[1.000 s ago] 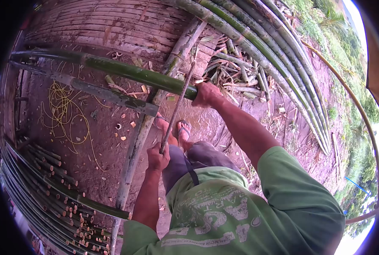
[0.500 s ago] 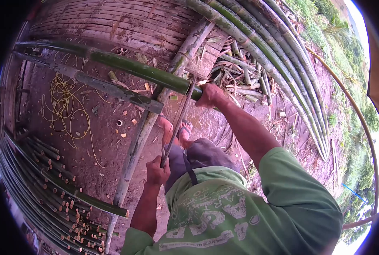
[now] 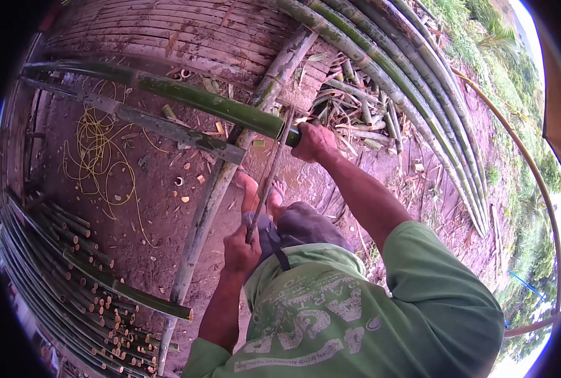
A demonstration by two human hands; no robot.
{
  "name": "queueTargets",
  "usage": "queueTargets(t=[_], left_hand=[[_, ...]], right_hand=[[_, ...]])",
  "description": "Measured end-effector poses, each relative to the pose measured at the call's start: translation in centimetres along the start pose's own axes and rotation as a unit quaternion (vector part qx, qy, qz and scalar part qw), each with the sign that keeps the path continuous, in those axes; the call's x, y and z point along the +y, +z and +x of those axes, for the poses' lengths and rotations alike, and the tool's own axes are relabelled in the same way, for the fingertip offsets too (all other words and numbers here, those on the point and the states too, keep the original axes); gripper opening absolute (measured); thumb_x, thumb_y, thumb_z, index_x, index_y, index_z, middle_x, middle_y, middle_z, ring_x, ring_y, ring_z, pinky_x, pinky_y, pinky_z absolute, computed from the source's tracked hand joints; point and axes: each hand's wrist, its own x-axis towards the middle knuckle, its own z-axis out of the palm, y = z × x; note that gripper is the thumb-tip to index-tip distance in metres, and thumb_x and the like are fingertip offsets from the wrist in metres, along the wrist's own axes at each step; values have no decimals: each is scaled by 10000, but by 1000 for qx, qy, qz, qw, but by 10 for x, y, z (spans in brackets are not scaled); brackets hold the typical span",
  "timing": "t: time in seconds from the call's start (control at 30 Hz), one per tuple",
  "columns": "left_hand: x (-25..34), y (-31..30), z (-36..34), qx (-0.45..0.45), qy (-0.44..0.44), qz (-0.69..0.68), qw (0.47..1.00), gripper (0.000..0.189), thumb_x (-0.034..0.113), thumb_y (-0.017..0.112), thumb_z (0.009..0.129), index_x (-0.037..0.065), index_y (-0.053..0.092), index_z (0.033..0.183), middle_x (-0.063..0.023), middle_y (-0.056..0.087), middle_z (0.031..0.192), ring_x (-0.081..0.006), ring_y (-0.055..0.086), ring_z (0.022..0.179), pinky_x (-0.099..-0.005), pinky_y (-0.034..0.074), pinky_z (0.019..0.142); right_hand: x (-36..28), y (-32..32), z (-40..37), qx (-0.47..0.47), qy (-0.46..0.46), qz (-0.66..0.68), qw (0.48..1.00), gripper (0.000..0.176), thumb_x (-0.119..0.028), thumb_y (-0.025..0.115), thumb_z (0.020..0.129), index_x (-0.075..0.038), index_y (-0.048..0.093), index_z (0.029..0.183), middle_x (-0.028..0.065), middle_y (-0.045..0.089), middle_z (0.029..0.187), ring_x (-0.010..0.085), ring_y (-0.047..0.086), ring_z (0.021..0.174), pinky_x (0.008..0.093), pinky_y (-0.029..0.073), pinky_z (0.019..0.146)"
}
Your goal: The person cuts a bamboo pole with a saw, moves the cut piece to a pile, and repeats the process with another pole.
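My left hand (image 3: 241,252) is closed around the near end of a long, narrow, rusty saw (image 3: 271,173), seen almost edge-on. The saw's far part crosses the green bamboo pole (image 3: 198,99) close to its right end. Just right of the saw, my right hand (image 3: 315,142) grips that end of the pole, fingers wrapped around it. The pole lies across a slanting bamboo rail (image 3: 208,211). Below it, a greyer length of bamboo (image 3: 167,129) also reaches the rail. How deep the saw sits in the pole cannot be made out.
Long bamboo poles (image 3: 381,69) lean at the upper right, beside offcuts (image 3: 362,120) on the ground. A slatted bamboo platform (image 3: 161,31) is at the top. Cut poles (image 3: 73,283) are stacked at lower left. Tangled yellow cord (image 3: 95,151) lies on the dirt.
My left hand has moved slightly forward and to the right, pushing the saw a little further across the pole. My right hand keeps its grip in nearly the same place.
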Motion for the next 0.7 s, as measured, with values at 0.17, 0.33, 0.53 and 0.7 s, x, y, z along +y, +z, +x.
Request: queueTargets(t=[0.17, 0.33, 0.53, 0.7], left_hand=[[0, 49, 99, 40, 122, 11, 992, 191, 188, 566, 895, 6, 614, 928, -215, 574, 596, -411, 607, 575, -483, 457, 493], [-6, 9, 17, 15, 25, 7, 1000, 174, 163, 595, 878, 14, 569, 792, -200, 563, 578, -405, 602, 569, -462, 459, 495], [-20, -29, -53, -24, -2, 49, 999, 199, 122, 624, 831, 52, 494, 698, -146, 525, 530, -356, 581, 508, -425, 438, 470], [-41, -7, -7, -8, 71, 80, 994, 167, 96, 617, 819, 40, 511, 703, -187, 553, 576, -394, 589, 551, -454, 450, 490]], right_hand=[[-6, -2, -16, 4, 15, 26, 1000, 432, -201, 625, 654, -100, 590, 1072, 168, 675, 954, 346, 658, 915, 427, 517, 800], [-4, 53, -25, -37, 11, 72, 997, 478, -305, 672, 660, -159, 583, 1107, 161, 676, 987, 336, 650, 973, 420, 510, 864], [8, 51, -19, -65, -21, 127, 990, 523, -305, 712, 610, -160, 609, 1101, 161, 675, 1009, 349, 645, 964, 423, 513, 864], [19, 73, -11, -65, 10, 291, 955, 560, -308, 760, 582, -53, 614, 1059, 167, 683, 929, 301, 666, 897, 377, 522, 825]])
